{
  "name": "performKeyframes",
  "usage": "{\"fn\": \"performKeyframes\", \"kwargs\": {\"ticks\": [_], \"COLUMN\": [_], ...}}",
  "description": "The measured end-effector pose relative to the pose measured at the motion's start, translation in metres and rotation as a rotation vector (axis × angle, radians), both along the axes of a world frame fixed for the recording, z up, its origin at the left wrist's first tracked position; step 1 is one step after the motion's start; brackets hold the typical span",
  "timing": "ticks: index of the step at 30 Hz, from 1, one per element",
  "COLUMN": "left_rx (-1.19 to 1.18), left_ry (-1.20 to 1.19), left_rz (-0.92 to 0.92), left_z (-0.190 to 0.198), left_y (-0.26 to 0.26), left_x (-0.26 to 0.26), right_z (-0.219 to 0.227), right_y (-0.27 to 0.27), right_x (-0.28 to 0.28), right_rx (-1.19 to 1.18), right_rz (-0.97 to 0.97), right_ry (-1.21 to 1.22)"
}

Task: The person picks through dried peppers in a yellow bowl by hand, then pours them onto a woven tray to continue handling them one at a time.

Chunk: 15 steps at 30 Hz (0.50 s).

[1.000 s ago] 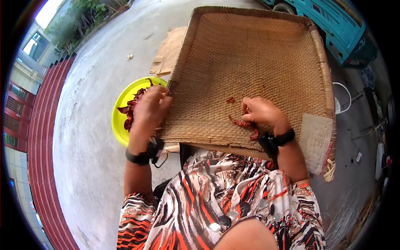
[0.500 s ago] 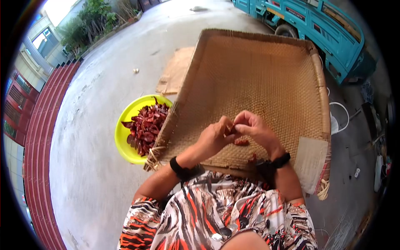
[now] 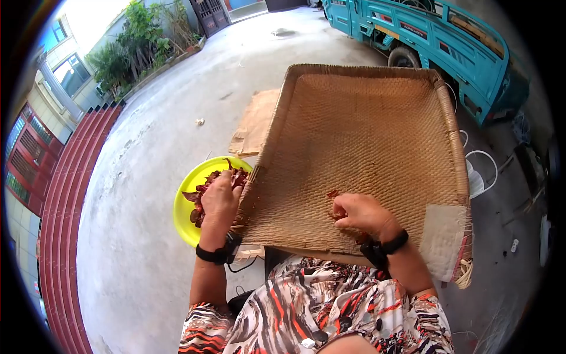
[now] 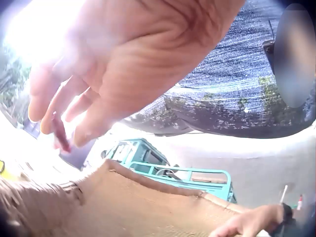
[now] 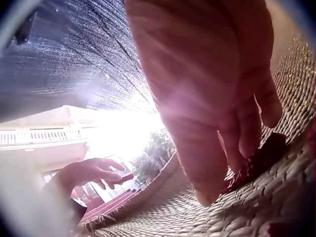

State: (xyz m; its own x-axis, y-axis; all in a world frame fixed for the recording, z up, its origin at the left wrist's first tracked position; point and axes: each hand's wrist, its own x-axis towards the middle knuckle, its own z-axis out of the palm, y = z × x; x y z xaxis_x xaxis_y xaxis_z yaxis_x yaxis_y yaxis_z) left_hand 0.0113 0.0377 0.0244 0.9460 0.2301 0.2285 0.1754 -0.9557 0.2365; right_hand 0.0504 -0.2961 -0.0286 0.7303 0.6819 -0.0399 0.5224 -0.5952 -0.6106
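A large woven tray [image 3: 365,124] lies tilted in front of me on my lap. My left hand [image 3: 226,178] hovers over a yellow bowl [image 3: 184,215] of dried red chillies [image 3: 200,197] at the tray's left edge. In the left wrist view a dark chilli piece [image 4: 60,136] hangs at the loosely bent fingertips of my left hand [image 4: 59,118]. My right hand [image 3: 342,211] rests low on the tray, fingers curled down. In the right wrist view its thumb and fingers [image 5: 252,143] close around a dried chilli [image 5: 264,155] lying on the weave. Another chilli [image 3: 333,193] lies just above that hand.
Concrete ground [image 3: 147,153] surrounds the tray. A flat piece of cardboard [image 3: 256,124] lies under the tray's left side. A teal truck [image 3: 448,35] stands at the back right. Red steps [image 3: 59,194] run along the left, and a white cable [image 3: 480,171] lies right of the tray.
Half a second ago both hands met over the tray around a chilli. Since then the left hand has swung left over the yellow bowl and the right has dropped back onto the weave.
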Motion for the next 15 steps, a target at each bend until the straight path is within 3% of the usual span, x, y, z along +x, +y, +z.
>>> {"fn": "performKeyframes", "kwargs": {"ticks": [1,4,7,10,15], "left_rx": [0.125,0.066,-0.337,-0.485,-0.485], "left_ry": [-0.163,-0.132,0.053,0.198,0.326], "left_rz": [-0.057,-0.18,-0.396,-0.553,-0.643], "left_z": [-0.008,-0.006,-0.003,-0.007,-0.031], "left_y": [0.008,-0.001,-0.027,-0.061,-0.105], "left_x": [-0.004,-0.009,-0.011,-0.004,0.008], "right_z": [-0.003,-0.016,-0.012,-0.005,-0.007], "right_y": [0.0,-0.004,-0.004,0.004,0.007], "right_x": [0.0,0.004,0.007,0.009,0.014], "right_rx": [0.001,0.034,0.057,0.451,0.809], "right_rz": [-0.026,-0.068,-0.071,-0.252,-0.259], "right_ry": [-0.008,0.012,0.048,0.434,0.508]}}
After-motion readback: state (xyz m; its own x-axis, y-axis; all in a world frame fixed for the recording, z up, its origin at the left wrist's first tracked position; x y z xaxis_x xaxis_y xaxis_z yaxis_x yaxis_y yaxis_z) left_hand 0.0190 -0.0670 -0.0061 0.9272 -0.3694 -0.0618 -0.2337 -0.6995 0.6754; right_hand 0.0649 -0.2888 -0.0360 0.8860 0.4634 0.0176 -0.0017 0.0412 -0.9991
